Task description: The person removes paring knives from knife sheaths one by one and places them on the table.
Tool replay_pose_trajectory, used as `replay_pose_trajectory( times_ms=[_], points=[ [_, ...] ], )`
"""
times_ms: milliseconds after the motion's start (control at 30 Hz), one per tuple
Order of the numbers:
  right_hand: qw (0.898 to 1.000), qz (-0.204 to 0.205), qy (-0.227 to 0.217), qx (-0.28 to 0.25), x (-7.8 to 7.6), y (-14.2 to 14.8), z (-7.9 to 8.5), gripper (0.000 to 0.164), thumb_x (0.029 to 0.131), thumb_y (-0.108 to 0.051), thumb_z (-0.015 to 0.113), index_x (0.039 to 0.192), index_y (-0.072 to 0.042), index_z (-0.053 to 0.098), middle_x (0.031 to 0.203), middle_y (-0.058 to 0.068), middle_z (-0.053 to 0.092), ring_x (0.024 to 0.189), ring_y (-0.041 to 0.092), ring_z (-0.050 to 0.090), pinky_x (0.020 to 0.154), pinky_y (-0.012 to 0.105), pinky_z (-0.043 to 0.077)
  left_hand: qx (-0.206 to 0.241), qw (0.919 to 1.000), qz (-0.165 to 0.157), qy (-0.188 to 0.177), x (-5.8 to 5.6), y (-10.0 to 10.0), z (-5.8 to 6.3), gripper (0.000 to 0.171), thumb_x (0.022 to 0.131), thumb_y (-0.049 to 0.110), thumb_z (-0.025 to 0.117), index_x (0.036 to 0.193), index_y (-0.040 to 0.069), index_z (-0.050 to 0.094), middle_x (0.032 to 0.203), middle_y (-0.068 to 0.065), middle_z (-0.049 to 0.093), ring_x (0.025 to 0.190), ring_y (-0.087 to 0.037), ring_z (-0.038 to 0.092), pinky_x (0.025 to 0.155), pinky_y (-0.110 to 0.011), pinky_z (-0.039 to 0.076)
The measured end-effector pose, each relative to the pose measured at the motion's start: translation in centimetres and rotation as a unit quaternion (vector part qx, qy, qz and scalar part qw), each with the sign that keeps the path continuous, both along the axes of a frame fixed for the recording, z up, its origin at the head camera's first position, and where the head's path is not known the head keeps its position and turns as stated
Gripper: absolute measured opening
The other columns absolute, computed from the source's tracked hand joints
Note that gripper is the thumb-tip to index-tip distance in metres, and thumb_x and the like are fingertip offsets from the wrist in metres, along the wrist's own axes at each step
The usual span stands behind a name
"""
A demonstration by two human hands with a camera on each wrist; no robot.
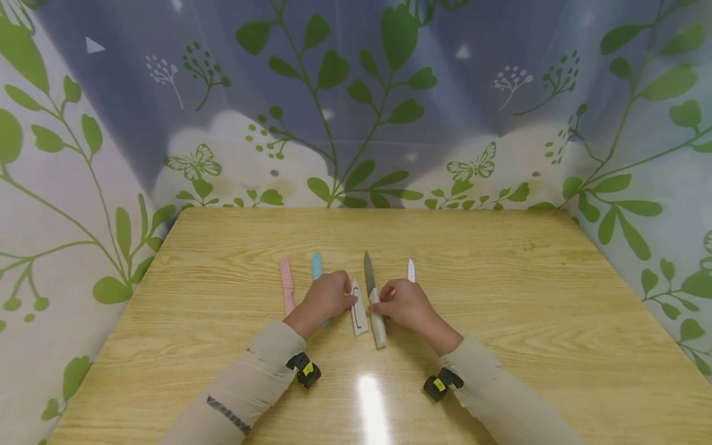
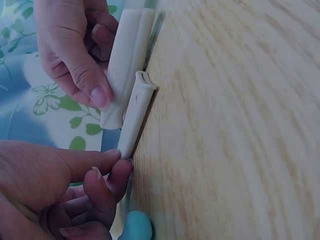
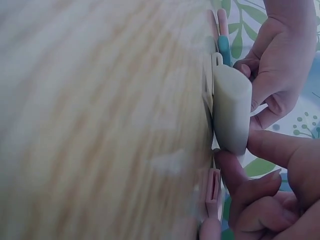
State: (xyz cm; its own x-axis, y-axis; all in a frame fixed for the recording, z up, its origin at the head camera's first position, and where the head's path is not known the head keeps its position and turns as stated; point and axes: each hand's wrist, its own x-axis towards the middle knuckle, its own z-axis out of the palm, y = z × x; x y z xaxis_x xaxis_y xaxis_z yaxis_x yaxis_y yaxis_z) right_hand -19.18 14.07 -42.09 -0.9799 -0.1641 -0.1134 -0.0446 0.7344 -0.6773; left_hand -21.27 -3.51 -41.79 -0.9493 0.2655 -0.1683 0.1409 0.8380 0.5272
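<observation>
In the head view my left hand [image 1: 328, 295] pinches a white knife sheath [image 1: 359, 321] with a dark curved line on it. The left wrist view shows thumb and fingertip on the sides of this sheath [image 2: 136, 117], its slotted end facing away from them. My right hand [image 1: 408, 305] pinches the white handle [image 1: 379, 332] of a knife with a grey blade [image 1: 369, 272] pointing to the far side. Knife and sheath lie side by side, close over the wooden table. In the right wrist view the handle [image 3: 232, 107] stands between thumb and finger.
Left of the hands lie a pink knife [image 1: 286, 281] and a blue one [image 1: 316, 264], the blue partly behind my left hand. A white blade [image 1: 411, 270] sticks out beyond my right hand. A pink slotted piece [image 3: 213, 185] lies near it. Patterned cloth [image 1: 356, 154] surrounds the table [image 1: 528, 309].
</observation>
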Motion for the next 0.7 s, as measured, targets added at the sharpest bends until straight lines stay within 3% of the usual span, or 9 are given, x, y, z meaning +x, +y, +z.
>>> replay_pose_trajectory(
  times_ms=[467, 700],
  points=[
    [0.999, 0.002, 0.013, 0.035, -0.05, -0.26, 0.22, 0.027, 0.076, -0.024, 0.079, 0.082, -0.005, 0.061, 0.058, 0.001, 0.056, 0.050, 0.012, 0.046, 0.046, 0.025, 0.035, -0.019, 0.9998, -0.005, 0.005, -0.13, 0.14, 0.05, 0.018, 0.087, 0.021, 0.069, 0.093, 0.007, 0.059, 0.078, -0.005, 0.061, 0.062, -0.017, 0.051, 0.052, -0.027, 0.039],
    [0.999, 0.003, 0.009, 0.033, 0.06, -0.24, 0.29, 0.025, 0.078, -0.024, 0.078, 0.082, -0.006, 0.061, 0.059, 0.002, 0.057, 0.050, 0.012, 0.047, 0.046, 0.025, 0.036, -0.021, 0.9991, -0.026, 0.025, -0.23, 0.20, 0.16, 0.015, 0.087, 0.017, 0.070, 0.088, 0.008, 0.058, 0.073, -0.005, 0.059, 0.059, -0.017, 0.050, 0.050, -0.027, 0.037]
  ],
)
